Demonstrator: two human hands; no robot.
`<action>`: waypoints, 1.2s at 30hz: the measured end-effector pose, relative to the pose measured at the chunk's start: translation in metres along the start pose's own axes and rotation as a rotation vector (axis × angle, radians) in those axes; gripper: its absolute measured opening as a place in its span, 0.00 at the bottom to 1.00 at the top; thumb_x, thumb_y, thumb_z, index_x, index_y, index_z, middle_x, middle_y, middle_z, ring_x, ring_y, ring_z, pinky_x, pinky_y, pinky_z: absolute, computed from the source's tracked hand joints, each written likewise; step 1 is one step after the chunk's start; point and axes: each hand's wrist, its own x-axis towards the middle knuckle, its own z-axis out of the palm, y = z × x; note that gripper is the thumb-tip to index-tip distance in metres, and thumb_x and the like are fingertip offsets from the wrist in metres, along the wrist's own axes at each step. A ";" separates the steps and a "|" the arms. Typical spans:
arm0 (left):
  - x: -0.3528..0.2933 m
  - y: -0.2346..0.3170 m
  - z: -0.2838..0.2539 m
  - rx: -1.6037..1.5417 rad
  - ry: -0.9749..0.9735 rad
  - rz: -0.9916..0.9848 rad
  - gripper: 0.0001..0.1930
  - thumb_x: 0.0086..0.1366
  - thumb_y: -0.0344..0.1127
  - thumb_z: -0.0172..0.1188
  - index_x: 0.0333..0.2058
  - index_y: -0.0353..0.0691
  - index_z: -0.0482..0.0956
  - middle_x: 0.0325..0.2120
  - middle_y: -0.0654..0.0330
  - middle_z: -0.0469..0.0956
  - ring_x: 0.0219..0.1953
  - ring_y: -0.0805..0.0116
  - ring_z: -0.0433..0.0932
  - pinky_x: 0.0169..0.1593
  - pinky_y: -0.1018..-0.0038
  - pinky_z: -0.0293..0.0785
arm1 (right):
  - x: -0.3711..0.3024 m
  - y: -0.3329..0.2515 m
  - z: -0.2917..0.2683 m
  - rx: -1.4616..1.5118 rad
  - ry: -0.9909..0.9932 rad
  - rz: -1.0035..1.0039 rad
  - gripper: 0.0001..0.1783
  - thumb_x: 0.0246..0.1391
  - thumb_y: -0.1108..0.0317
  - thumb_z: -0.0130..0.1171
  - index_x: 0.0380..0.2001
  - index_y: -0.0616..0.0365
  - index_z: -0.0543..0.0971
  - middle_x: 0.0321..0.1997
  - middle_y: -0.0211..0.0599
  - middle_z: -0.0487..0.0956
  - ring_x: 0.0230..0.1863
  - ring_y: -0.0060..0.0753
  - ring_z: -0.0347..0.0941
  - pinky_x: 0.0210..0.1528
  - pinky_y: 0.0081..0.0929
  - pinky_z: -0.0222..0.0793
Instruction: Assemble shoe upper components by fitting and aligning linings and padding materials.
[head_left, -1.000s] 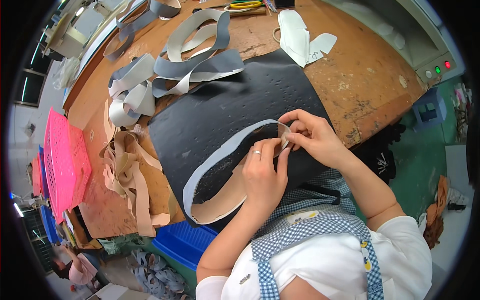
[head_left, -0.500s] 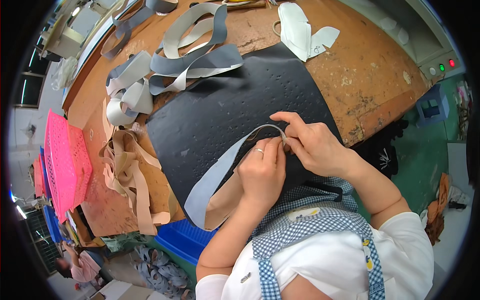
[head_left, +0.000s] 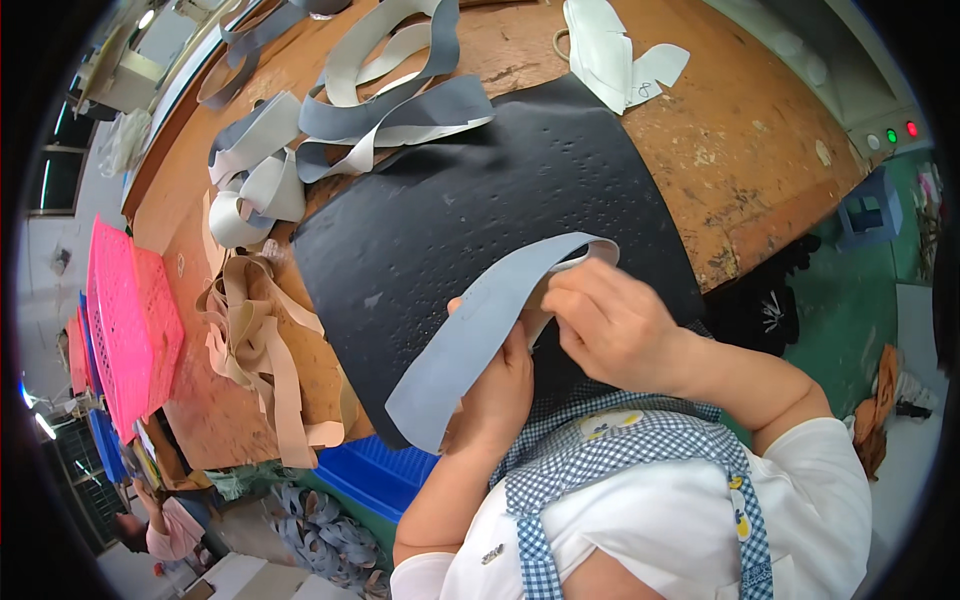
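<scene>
A blue-grey strip of leather-like material [head_left: 480,320] curves in a loop over the black mat [head_left: 440,215]. Beneath it, my left hand [head_left: 493,395] is wrapped round the strip, with a fingertip showing past its far edge and the thumb on the near side. My right hand [head_left: 620,328] is closed at the bent far end, its fingers curled against the strip's inner side. That hand is slightly blurred, and its fingertips are partly hidden by the strip.
Several grey-and-white strips [head_left: 400,115] lie coiled at the back left, with tan strips [head_left: 270,370] nearer. White cut pieces [head_left: 600,55] lie at the back. A pink basket [head_left: 135,325] stands left of the wooden table [head_left: 760,190]; a blue tray [head_left: 370,475] sits below its edge.
The strip has turned so its blue-grey face lies upward, and its bend has shifted right. My left hand has gone beneath it; my right hand has curled its raised index finger in and moved slightly nearer me.
</scene>
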 end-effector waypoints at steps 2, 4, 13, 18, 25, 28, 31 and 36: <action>0.003 0.002 -0.005 -0.067 0.030 -0.041 0.10 0.70 0.35 0.54 0.41 0.33 0.68 0.35 0.50 0.77 0.33 0.59 0.78 0.38 0.68 0.74 | -0.009 0.008 0.010 -0.008 -0.140 0.242 0.19 0.43 0.83 0.60 0.41 0.67 0.72 0.35 0.46 0.74 0.37 0.53 0.73 0.41 0.39 0.73; 0.003 -0.002 -0.009 -0.132 0.055 -0.088 0.10 0.71 0.35 0.54 0.41 0.34 0.67 0.34 0.51 0.77 0.33 0.61 0.78 0.38 0.69 0.74 | -0.013 0.015 0.008 0.026 -0.153 0.285 0.20 0.44 0.81 0.61 0.43 0.67 0.71 0.36 0.47 0.74 0.39 0.54 0.73 0.42 0.39 0.73; 0.007 0.007 -0.022 -0.431 -0.261 0.130 0.12 0.69 0.25 0.52 0.49 0.33 0.76 0.41 0.48 0.80 0.41 0.52 0.80 0.47 0.66 0.75 | -0.007 0.006 0.009 0.070 -0.156 0.419 0.19 0.47 0.72 0.65 0.43 0.66 0.73 0.41 0.47 0.74 0.45 0.51 0.73 0.47 0.40 0.73; 0.011 0.004 -0.014 -0.292 -0.222 0.093 0.11 0.67 0.22 0.53 0.47 0.33 0.76 0.37 0.50 0.81 0.38 0.59 0.83 0.42 0.70 0.78 | -0.011 0.010 0.012 0.023 -0.001 0.368 0.07 0.50 0.81 0.60 0.35 0.65 0.76 0.34 0.44 0.75 0.35 0.48 0.76 0.36 0.35 0.74; 0.007 0.009 -0.006 -0.144 -0.128 0.122 0.13 0.61 0.22 0.61 0.45 0.32 0.76 0.36 0.50 0.82 0.34 0.60 0.84 0.40 0.70 0.79 | -0.011 0.017 0.012 -0.028 -0.004 0.385 0.06 0.49 0.81 0.62 0.30 0.64 0.76 0.30 0.42 0.76 0.31 0.46 0.76 0.32 0.34 0.73; 0.008 0.014 -0.008 -0.111 -0.143 0.095 0.13 0.59 0.22 0.62 0.44 0.33 0.78 0.37 0.50 0.82 0.37 0.57 0.84 0.43 0.67 0.78 | -0.010 0.019 0.012 -0.022 -0.009 0.405 0.05 0.48 0.80 0.62 0.29 0.64 0.75 0.29 0.42 0.77 0.30 0.46 0.77 0.31 0.35 0.73; 0.010 0.015 -0.007 0.003 -0.119 0.241 0.18 0.57 0.19 0.59 0.47 0.38 0.82 0.39 0.48 0.81 0.44 0.53 0.81 0.49 0.63 0.75 | -0.010 0.021 0.013 -0.045 -0.026 0.412 0.06 0.48 0.79 0.62 0.29 0.64 0.75 0.30 0.43 0.77 0.31 0.46 0.77 0.31 0.35 0.74; 0.006 0.017 -0.006 0.192 -0.290 0.321 0.27 0.51 0.19 0.58 0.54 0.34 0.77 0.48 0.45 0.77 0.49 0.50 0.77 0.52 0.60 0.74 | -0.007 0.020 0.011 -0.094 -0.047 0.403 0.06 0.47 0.78 0.62 0.29 0.64 0.75 0.29 0.43 0.77 0.30 0.46 0.77 0.31 0.36 0.74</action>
